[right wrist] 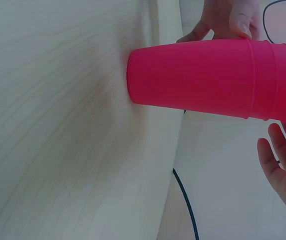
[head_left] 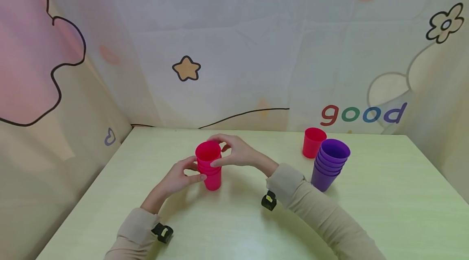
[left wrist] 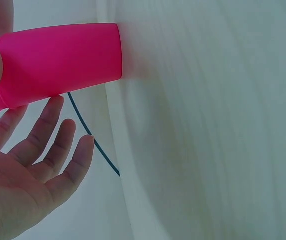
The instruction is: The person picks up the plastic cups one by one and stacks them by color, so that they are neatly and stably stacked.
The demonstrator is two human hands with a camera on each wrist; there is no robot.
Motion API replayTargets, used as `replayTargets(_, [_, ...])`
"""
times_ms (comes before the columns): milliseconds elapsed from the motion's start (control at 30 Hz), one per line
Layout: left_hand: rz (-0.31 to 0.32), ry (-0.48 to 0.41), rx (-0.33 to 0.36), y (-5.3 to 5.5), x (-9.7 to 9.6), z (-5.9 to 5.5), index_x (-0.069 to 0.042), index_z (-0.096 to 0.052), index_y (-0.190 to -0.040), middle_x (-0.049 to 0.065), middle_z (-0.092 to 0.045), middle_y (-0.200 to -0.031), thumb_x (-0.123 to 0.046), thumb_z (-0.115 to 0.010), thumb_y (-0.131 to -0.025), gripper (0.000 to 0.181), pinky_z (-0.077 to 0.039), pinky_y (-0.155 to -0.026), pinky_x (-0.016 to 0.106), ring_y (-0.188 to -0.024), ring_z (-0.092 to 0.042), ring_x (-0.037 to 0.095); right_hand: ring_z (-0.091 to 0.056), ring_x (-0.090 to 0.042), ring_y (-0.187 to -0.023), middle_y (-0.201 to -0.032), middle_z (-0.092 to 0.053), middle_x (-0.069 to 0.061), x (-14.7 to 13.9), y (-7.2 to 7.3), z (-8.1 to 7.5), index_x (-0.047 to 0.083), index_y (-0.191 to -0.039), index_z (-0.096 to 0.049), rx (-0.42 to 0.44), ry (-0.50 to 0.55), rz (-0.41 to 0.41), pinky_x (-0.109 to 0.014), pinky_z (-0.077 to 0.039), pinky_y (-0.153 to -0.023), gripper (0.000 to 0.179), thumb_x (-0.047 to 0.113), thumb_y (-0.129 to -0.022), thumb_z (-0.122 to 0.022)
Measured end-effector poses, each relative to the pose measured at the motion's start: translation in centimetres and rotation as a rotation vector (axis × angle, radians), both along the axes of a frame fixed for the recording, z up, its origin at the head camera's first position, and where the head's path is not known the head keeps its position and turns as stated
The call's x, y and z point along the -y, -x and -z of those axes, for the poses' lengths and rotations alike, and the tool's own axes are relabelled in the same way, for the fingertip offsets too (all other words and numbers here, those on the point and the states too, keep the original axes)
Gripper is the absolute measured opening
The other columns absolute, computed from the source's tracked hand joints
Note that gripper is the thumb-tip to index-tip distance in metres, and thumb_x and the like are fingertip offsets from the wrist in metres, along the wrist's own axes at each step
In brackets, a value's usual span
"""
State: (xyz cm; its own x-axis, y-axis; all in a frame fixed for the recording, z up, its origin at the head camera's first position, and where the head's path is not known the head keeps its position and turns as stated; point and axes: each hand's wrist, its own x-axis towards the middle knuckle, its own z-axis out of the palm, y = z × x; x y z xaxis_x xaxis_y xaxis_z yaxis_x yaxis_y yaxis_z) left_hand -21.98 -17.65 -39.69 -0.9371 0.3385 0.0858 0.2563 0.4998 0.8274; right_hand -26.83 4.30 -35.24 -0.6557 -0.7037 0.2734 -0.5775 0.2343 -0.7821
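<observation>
A stack of several nested pinkish-red cups [head_left: 212, 180] is upright at the left middle of the table, mouths facing up. My left hand [head_left: 179, 176] grips it from the left below the rims, thumb in front and fingers behind. From the right, my right hand [head_left: 238, 152] holds the top cup near its rim between thumb and fingers. In the left wrist view, the pink cup wall [left wrist: 63, 60] lies between the left thumb and fingertips [left wrist: 56, 101]. The right wrist view shows the stack's ridged rims [right wrist: 265, 80]. Whether its base touches the table cannot be told.
A single red cup [head_left: 311, 144] stands at the back right of the pale table [head_left: 234, 227]. Close in front of it is a stack of several purple cups [head_left: 324, 180], near the right forearm. A printed cloth backdrop [head_left: 234, 68] hangs behind the table.
</observation>
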Motion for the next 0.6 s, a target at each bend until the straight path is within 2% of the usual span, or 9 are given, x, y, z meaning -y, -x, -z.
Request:
replayTargets(167, [0.009,-0.003,-0.002,0.0,0.0,0.0,-0.013,-0.054,-0.123,0.006,-0.059,-0.110,-0.023,-0.072,-0.078,0.050,-0.046,-0.078,0.045,-0.101,-0.053,0.026,-0.050,-0.015,-0.102,-0.113,-0.057,-0.001,0.1,0.0,0.3,0.008,-0.121,-0.051,0.005,-0.006,0.002,-0.031,-0.047,-0.080,0.057,0.019,-0.071,-0.076])
replayTargets(333, [0.019,0.001,-0.006,-0.2,-0.1,-0.2,-0.011,-0.054,-0.122,0.008,-0.059,-0.109,-0.019,-0.071,-0.079,0.047,-0.047,-0.077,0.043,-0.101,-0.054,0.026,-0.050,-0.016,-0.103,-0.113,-0.057,-0.002,0.2,0.1,0.8,0.008,-0.121,-0.051,0.023,-0.004,-0.001,-0.043,-0.046,-0.082,0.057,0.019,-0.071,-0.076])
replayTargets(467, [0.029,-0.004,-0.010,-1.1,-0.5,-1.6,-0.004,-0.053,-0.121,0.012,-0.059,-0.109,-0.014,-0.069,-0.080,0.045,-0.047,-0.077,0.045,-0.100,-0.054,0.029,-0.049,-0.017,-0.104,-0.113,-0.056,-0.002,0.2,0.0,1.0,0.008,-0.123,-0.050,0.047,0.002,0.006,-0.048,-0.045,-0.084,0.058,0.019,-0.072,-0.076])
replayTargets(600, [0.022,-0.006,0.003,-1.9,-1.0,-2.9,-0.001,-0.052,-0.121,0.015,-0.058,-0.109,-0.011,-0.069,-0.080,0.045,-0.045,-0.079,0.048,-0.100,-0.053,0.031,-0.049,-0.018,-0.106,-0.119,-0.054,-0.005,-0.2,-0.4,0.6,0.007,-0.128,-0.046,0.032,0.002,0.027,-0.046,-0.045,-0.084,0.066,0.020,-0.071,-0.076])
